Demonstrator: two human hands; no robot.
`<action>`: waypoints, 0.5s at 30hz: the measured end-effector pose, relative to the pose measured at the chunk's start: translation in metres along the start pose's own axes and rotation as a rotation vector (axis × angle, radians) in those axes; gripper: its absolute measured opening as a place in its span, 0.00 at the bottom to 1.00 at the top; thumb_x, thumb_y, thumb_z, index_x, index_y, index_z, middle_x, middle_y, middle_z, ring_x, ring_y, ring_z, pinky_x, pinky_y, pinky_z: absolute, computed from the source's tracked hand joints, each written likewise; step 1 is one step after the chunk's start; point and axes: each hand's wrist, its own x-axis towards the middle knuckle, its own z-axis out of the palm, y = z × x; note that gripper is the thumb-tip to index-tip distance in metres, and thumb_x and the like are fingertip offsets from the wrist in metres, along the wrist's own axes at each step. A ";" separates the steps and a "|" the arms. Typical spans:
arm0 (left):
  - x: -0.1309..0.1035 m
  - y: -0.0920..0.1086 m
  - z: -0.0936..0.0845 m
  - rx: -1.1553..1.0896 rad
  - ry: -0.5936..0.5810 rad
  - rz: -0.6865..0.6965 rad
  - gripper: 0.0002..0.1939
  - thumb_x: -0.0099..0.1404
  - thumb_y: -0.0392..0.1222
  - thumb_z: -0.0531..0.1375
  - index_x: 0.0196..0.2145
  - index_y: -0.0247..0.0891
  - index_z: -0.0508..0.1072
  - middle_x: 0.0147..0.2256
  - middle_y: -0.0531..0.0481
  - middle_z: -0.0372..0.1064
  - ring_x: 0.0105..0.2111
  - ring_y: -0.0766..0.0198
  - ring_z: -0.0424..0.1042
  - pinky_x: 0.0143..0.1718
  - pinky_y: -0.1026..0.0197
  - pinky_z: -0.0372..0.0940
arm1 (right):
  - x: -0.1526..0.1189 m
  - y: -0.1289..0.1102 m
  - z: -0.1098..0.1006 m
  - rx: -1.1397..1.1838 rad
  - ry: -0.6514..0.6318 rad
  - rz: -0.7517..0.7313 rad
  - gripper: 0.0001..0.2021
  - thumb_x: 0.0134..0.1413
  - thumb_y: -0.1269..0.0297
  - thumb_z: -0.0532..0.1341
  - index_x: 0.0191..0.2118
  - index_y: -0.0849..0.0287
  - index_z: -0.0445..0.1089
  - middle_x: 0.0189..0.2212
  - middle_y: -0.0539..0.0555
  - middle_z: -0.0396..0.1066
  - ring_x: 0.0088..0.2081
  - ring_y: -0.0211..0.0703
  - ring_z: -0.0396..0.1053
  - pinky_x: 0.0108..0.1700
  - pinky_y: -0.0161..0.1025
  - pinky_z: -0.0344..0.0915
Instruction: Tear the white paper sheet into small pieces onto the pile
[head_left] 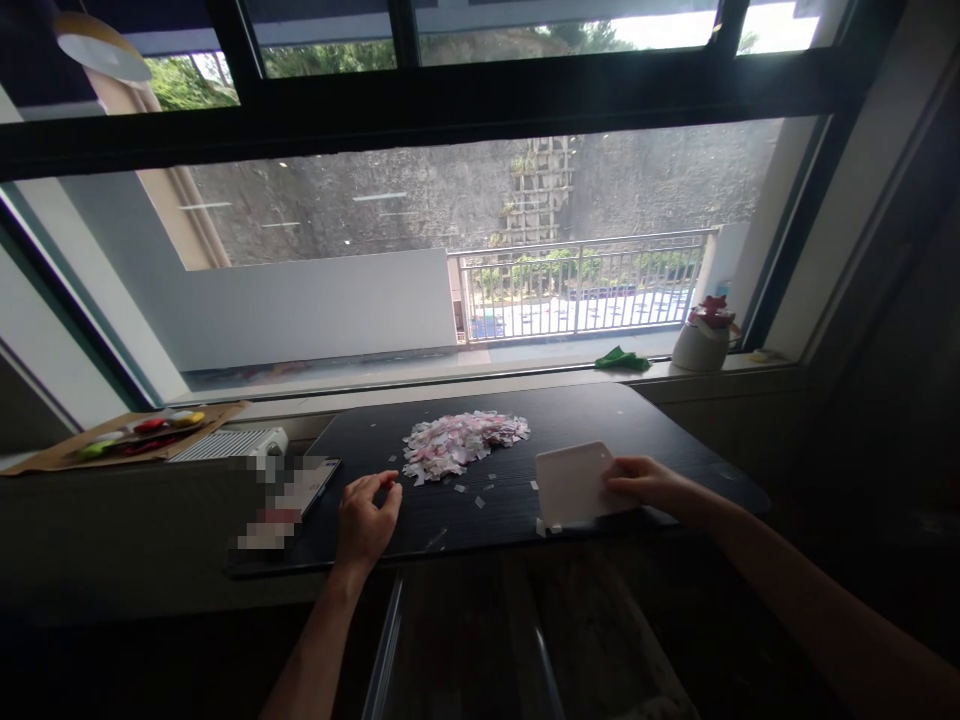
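My right hand (641, 482) grips a thin white rectangular board (570, 488) with rounded corners by its right edge, tilted above the dark table (585, 415). What the board is made of, I cannot tell. Left of it lies a heap of small white and pinkish paper scraps (457, 442). My left hand (367, 518) is by the heap's near left side, fingers loosely bent, with a gap between thumb and index finger; nothing shows in it. Several loose scraps (480, 502) lie between the hands, and a few scraps (551, 527) sit under the board's lower edge.
At the table's left edge lies a flat, partly blurred-out object (319, 490). Brown paper with colourful items (150, 430) and a white vented unit (232, 444) are farther left. A green cloth (621, 358) and a white jug with a red top (703, 340) stand on the windowsill.
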 end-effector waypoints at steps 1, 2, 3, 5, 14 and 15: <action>0.000 0.000 0.000 0.001 0.000 0.001 0.16 0.54 0.49 0.53 0.32 0.39 0.76 0.31 0.46 0.75 0.40 0.52 0.70 0.48 0.50 0.63 | -0.001 0.000 -0.002 0.001 -0.009 -0.003 0.08 0.31 0.66 0.67 0.25 0.61 0.72 0.23 0.50 0.75 0.25 0.40 0.71 0.29 0.35 0.66; 0.000 0.000 0.000 0.002 -0.002 0.002 0.16 0.54 0.49 0.53 0.32 0.39 0.76 0.31 0.46 0.75 0.40 0.52 0.70 0.48 0.50 0.63 | -0.003 -0.001 -0.003 0.005 -0.019 -0.005 0.09 0.31 0.66 0.67 0.25 0.61 0.72 0.23 0.50 0.75 0.26 0.39 0.71 0.29 0.35 0.66; 0.000 0.000 0.000 0.003 -0.003 0.003 0.16 0.54 0.49 0.53 0.32 0.39 0.76 0.31 0.46 0.75 0.40 0.52 0.70 0.49 0.50 0.63 | -0.003 -0.002 -0.005 0.011 -0.024 -0.007 0.09 0.31 0.66 0.67 0.26 0.61 0.72 0.23 0.50 0.75 0.25 0.39 0.71 0.29 0.35 0.66; 0.000 0.000 0.000 0.005 -0.002 0.003 0.16 0.54 0.49 0.53 0.32 0.39 0.76 0.31 0.46 0.75 0.40 0.52 0.70 0.49 0.49 0.63 | -0.002 -0.003 -0.007 0.022 0.000 -0.017 0.09 0.31 0.65 0.66 0.26 0.61 0.72 0.22 0.49 0.74 0.24 0.38 0.70 0.26 0.34 0.65; 0.000 -0.001 0.001 0.012 0.004 0.013 0.15 0.55 0.49 0.53 0.32 0.40 0.75 0.31 0.47 0.75 0.40 0.53 0.70 0.48 0.51 0.63 | -0.008 0.000 -0.011 0.004 0.000 0.011 0.08 0.31 0.67 0.67 0.25 0.61 0.73 0.24 0.51 0.76 0.27 0.41 0.73 0.31 0.36 0.68; 0.000 -0.001 0.002 0.012 0.003 0.011 0.15 0.55 0.49 0.53 0.32 0.40 0.75 0.31 0.47 0.75 0.40 0.53 0.70 0.48 0.50 0.63 | -0.010 -0.002 -0.012 0.014 -0.012 0.018 0.09 0.30 0.67 0.67 0.25 0.61 0.73 0.24 0.51 0.76 0.27 0.41 0.73 0.30 0.36 0.68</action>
